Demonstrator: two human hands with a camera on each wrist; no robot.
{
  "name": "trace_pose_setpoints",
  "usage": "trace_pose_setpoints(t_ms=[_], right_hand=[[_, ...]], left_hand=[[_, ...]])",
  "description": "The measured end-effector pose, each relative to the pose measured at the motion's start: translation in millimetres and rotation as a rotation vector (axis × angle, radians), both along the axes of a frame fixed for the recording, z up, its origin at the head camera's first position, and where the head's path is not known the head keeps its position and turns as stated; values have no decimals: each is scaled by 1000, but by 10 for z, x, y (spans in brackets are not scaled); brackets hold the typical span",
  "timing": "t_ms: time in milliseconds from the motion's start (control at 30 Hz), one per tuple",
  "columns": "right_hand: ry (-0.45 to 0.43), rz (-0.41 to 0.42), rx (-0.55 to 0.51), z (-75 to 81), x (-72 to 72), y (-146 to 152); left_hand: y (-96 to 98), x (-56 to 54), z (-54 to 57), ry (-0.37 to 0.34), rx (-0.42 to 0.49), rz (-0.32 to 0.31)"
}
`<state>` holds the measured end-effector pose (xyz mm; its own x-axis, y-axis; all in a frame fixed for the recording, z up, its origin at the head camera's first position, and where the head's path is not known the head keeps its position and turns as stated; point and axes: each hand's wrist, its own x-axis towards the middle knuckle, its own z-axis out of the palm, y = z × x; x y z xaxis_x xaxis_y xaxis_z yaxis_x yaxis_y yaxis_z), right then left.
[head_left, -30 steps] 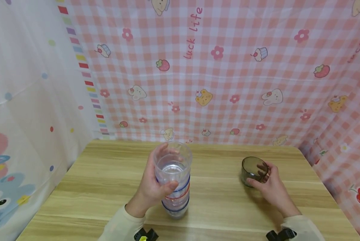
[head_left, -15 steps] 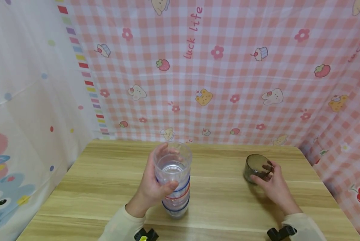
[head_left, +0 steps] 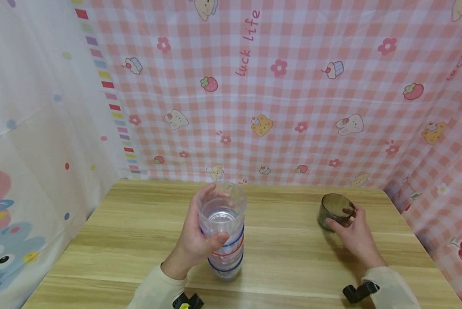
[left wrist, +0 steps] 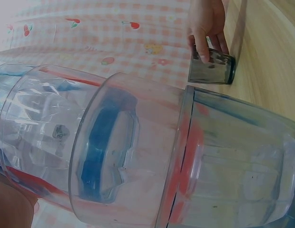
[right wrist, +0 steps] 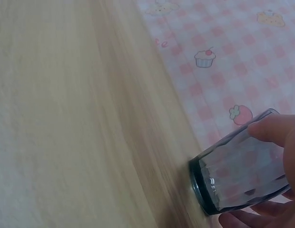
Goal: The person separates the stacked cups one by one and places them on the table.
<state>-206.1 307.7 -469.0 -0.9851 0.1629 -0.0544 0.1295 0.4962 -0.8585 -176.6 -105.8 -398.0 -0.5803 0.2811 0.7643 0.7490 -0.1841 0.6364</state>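
Note:
My left hand point(head_left: 194, 238) grips the upper part of a tall upright stack of clear plastic cups point(head_left: 229, 257) with blue and red bands. The thumb crosses its front, and some fingers show through the top cup's wall. Across the left wrist view, the nested cups point(left wrist: 152, 142) fill most of the picture. At the right, my right hand point(head_left: 356, 238) holds a smoky dark glass tumbler point(head_left: 330, 216) by its side, mouth up, between thumb and fingers. The tumbler's thick base point(right wrist: 202, 187) is right at the tabletop in the right wrist view.
Both hands are over a light wood-grain table point(head_left: 277, 257). Behind it hangs a pink checked cloth point(head_left: 277, 94) with printed figures, which also runs along the right side. A white printed cloth point(head_left: 34, 107) covers the left.
My right hand has moved the dark tumbler a little to the right and farther back on the table. The left hand and the cup stack have stayed where they were.

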Motion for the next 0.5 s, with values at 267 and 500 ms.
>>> trace_pose_setpoints(t_ms=[267,500], right_hand=[[4,-48,-4,-13,-62,50],[-24,-54,20,-15,-112,97]], left_hand=[[5,0,5,2,12,-8],[-1,2,-1,2,-3,3]])
